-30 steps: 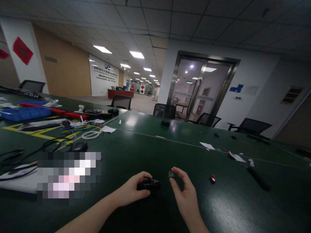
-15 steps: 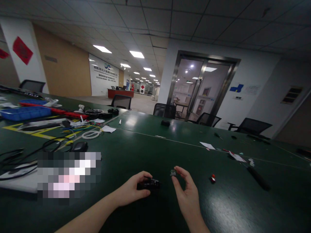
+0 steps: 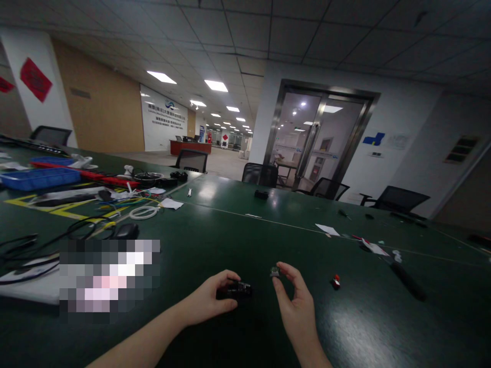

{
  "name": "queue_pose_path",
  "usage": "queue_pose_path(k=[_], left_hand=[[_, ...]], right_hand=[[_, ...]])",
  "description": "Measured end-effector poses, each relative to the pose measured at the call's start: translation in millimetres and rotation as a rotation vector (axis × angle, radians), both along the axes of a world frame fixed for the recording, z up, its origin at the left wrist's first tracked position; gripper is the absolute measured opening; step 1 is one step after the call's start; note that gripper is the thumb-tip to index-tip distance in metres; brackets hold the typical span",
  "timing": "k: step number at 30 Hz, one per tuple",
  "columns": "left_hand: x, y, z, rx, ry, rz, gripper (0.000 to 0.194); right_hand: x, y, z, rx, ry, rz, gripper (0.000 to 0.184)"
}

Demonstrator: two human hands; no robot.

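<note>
My left hand (image 3: 210, 298) is closed around a small black device (image 3: 242, 289) whose right end, with fine detail too small to read, sticks out past the fingers. To its right, my right hand (image 3: 297, 301) pinches a small grey-green part, seemingly a little circuit board (image 3: 274, 272), between thumb and fingertips. The board and the black device are apart, with dark green table (image 3: 261, 245) between them. A small red and silver piece (image 3: 336, 281) lies on the table to the right of my right hand.
On the left are blue trays (image 3: 42, 179), black cables (image 3: 76, 227), a coiled white cable (image 3: 143, 212) and a black mouse (image 3: 126, 231) behind a pixelated patch. A black-handled tool (image 3: 408, 281) and paper (image 3: 374, 247) lie right. Farther back sits a black object (image 3: 261, 194).
My right hand and the small board have shifted very slightly to the right. The left hand with the black device stays almost in place.
</note>
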State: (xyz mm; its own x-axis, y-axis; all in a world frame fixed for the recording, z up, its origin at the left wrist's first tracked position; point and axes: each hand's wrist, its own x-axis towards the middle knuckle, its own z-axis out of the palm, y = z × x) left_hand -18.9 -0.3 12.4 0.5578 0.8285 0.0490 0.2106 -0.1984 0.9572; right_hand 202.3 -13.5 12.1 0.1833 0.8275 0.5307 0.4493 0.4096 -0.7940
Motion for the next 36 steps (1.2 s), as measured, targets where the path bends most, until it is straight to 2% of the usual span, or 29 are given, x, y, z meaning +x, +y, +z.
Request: queue_pose_path(k=[15, 20, 27, 33, 36], left_hand=[[-1, 2, -4.8, 0.004, -0.014, -0.005, 0.041], [0, 3, -5.1, 0.002, -0.032, -0.013, 0.04], [1, 3, -6.7, 0.018, -0.06, -0.004, 0.039], [-1, 3, -7.0, 0.009, -0.075, -0.019, 0.04], [0, 3, -5.9, -0.006, -0.079, -0.016, 0.041]], right_hand=[[-2, -3, 4.5, 0.025, -0.032, 0.028, 0.026], [-5, -6, 8.1, -0.02, -0.065, 0.057, 0.025], [-14, -11, 4.1, -0.045, -0.077, 0.127, 0.022], [-21, -12, 1.8, -0.17, -0.11, 0.18, 0.018], [-23, -12, 1.2, -0.185, -0.123, 0.217, 0.017]])
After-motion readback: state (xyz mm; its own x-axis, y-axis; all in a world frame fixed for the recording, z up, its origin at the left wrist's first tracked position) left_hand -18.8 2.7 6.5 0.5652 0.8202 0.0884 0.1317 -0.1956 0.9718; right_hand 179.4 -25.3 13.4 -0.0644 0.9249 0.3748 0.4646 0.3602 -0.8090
